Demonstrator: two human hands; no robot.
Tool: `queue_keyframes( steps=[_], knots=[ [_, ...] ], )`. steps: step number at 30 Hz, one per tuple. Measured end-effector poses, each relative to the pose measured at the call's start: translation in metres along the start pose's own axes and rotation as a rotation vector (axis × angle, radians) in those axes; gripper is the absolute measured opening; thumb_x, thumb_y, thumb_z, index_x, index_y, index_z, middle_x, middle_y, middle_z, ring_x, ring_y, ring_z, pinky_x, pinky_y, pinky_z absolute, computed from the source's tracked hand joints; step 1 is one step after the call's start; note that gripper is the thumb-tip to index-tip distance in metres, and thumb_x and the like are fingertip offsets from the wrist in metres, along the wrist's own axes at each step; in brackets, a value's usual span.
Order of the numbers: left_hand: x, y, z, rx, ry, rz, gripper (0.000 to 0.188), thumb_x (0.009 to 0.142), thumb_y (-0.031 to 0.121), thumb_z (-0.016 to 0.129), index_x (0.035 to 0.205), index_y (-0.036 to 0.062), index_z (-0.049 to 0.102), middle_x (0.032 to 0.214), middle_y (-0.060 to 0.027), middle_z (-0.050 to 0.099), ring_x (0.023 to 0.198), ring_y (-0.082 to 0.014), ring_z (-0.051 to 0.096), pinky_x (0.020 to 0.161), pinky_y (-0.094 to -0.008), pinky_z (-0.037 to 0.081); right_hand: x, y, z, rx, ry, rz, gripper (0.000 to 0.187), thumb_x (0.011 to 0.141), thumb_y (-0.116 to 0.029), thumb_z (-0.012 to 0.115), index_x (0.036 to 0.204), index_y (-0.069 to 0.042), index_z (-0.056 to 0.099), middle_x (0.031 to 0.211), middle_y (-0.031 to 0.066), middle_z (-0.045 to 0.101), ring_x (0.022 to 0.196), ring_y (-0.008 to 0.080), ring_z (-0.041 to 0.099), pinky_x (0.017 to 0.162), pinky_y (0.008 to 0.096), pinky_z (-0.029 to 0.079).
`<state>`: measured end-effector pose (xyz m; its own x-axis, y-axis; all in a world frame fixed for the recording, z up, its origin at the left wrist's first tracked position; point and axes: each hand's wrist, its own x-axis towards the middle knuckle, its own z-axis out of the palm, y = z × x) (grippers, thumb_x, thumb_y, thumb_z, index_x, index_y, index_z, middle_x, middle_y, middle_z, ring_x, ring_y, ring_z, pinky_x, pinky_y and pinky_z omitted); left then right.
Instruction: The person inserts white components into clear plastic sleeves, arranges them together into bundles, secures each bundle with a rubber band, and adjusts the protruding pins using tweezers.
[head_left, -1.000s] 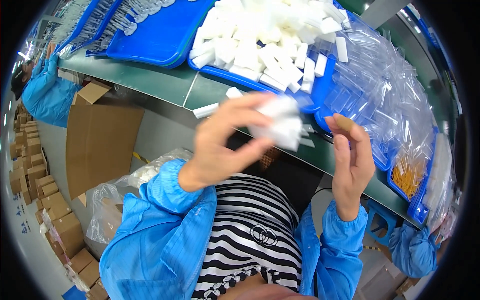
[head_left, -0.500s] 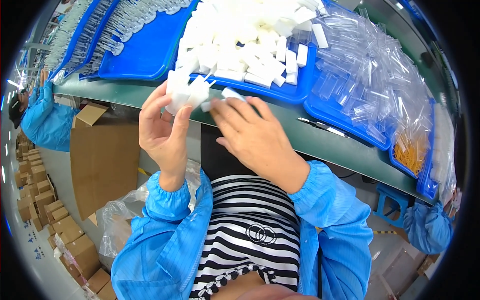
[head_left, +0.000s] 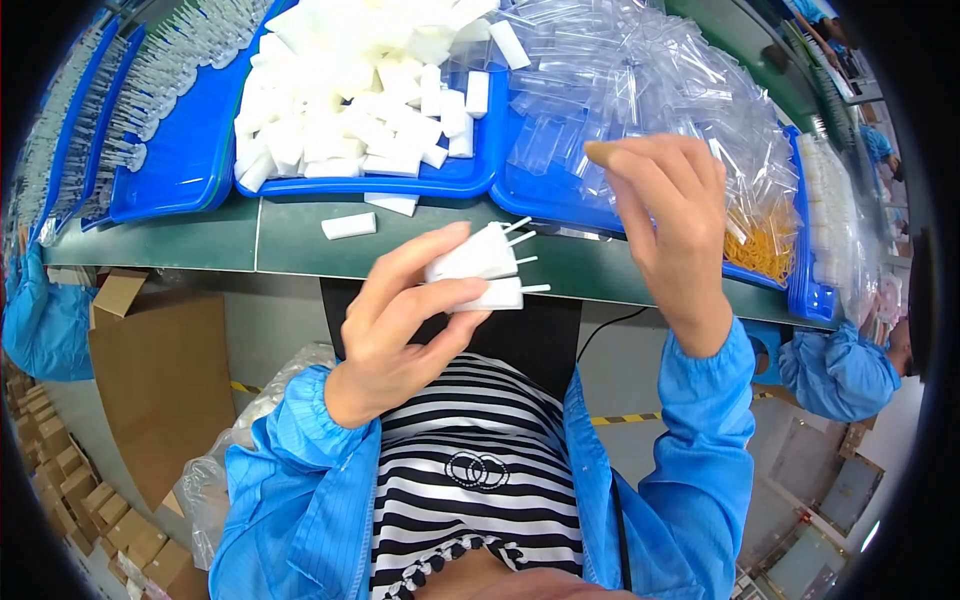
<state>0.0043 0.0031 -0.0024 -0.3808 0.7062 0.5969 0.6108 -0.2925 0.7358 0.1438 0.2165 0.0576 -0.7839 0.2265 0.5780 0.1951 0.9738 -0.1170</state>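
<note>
My left hand (head_left: 395,325) is closed around several white blocks (head_left: 475,258), held together above the table's near edge. Thin white sticks (head_left: 528,260) poke out of their right side. To the right, my right hand (head_left: 678,225) is raised in front of a heap of clear plastic sleeves (head_left: 640,75), its fingers drawn together; whether anything is between them cannot be made out. One loose white block (head_left: 349,226) lies on the green table, and another block (head_left: 392,204) rests by the tray. Behind them, a blue tray (head_left: 370,187) is piled with similar white blocks (head_left: 350,100).
At far right sit orange-yellow rubber bands (head_left: 758,245) in a blue tray. Left, blue trays (head_left: 170,190) hold rows of thin-stemmed clear parts (head_left: 150,90). A cardboard box (head_left: 160,390) stands below the table. Co-workers in blue sleeves (head_left: 838,372) are at both sides.
The view has shifted rightward. My right hand has left the blocks in my left hand and risen toward the clear sleeves. The held blocks have turned, their sticks now pointing right.
</note>
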Motion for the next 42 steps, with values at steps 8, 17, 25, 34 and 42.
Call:
queue_keyframes(
  steps=[8,17,25,34,42],
  knots=[
    [0.005,0.003,0.005,0.058,0.007,-0.149,0.033,0.072,-0.006,0.079,0.102,0.0021,0.067,0.125,-0.0201,0.062,0.111,-0.0310,0.064,0.086,-0.0359,0.056,0.022,0.005,0.041,-0.163,-0.246,-0.289,0.022,0.076,-0.008,0.062,0.097,-0.010,0.068,0.104,0.0029,0.067,0.103,0.0220,0.059,0.092,0.0374,0.044],
    [-0.004,0.001,0.006,-0.223,0.093,-0.341,0.030,0.080,-0.004,0.075,0.108,0.0003,0.063,0.129,-0.0191,0.056,0.111,-0.0266,0.064,0.086,-0.0345,0.060,0.025,-0.004,0.021,0.496,-0.127,0.112,0.027,0.083,-0.003,0.070,0.109,-0.005,0.065,0.109,0.0077,0.068,0.097,0.0179,0.064,0.086,0.0320,0.050],
    [0.002,0.003,0.013,-0.302,0.105,-0.399,0.029,0.081,-0.004,0.074,0.107,-0.0019,0.062,0.128,-0.0176,0.055,0.111,-0.0251,0.064,0.086,-0.0341,0.060,-0.013,-0.042,0.019,1.435,0.003,0.732,0.036,0.095,-0.006,0.062,0.127,0.003,0.050,0.119,0.0186,0.065,0.106,0.0186,0.064,0.096,0.0318,0.050],
    [-0.001,0.002,0.013,-0.282,0.135,-0.422,0.028,0.081,-0.004,0.075,0.106,-0.0019,0.062,0.128,-0.0164,0.055,0.110,-0.0241,0.064,0.086,-0.0335,0.060,-0.018,-0.057,0.025,1.339,0.056,0.730,0.035,0.091,0.000,0.067,0.121,0.003,0.049,0.113,0.0202,0.066,0.104,0.0203,0.065,0.092,0.0323,0.053],
    [-0.004,0.003,0.014,-0.246,0.151,-0.409,0.026,0.080,-0.004,0.075,0.104,-0.0010,0.064,0.125,-0.0165,0.057,0.110,-0.0247,0.064,0.085,-0.0331,0.060,-0.036,-0.060,0.035,1.476,0.133,0.595,0.033,0.092,0.004,0.063,0.120,0.004,0.046,0.118,0.0221,0.063,0.109,0.0248,0.065,0.094,0.0358,0.055]
  ],
)
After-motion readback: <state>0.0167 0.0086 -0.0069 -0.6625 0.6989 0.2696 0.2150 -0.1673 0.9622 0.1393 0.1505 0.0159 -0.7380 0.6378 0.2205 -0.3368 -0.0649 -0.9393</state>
